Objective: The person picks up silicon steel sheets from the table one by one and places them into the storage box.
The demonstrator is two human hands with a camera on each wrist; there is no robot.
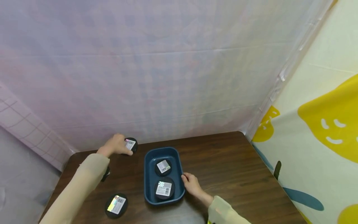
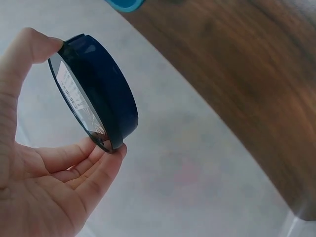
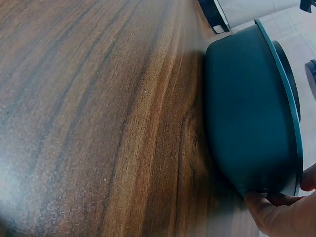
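Landmark: blue tray [image 1: 147,161] on the wooden table [image 1: 229,161].
- Left hand [image 1: 116,144]: pinching a round black tin [image 1: 130,144] by its rim, left of and beyond the tray.
- Right hand [image 1: 191,183]: fingers curling on the tray's right wall.
- Two labelled tins [image 1: 163,167] are lying inside the tray.
- Another tin [image 1: 116,205] is lying left of the tray.

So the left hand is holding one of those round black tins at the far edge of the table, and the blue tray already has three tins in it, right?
Not quite: the blue tray holds two tins, not three, as the head view shows. The rest stands: the left hand grips a round black tin at the table's far edge, while the right hand touches the tray's side.
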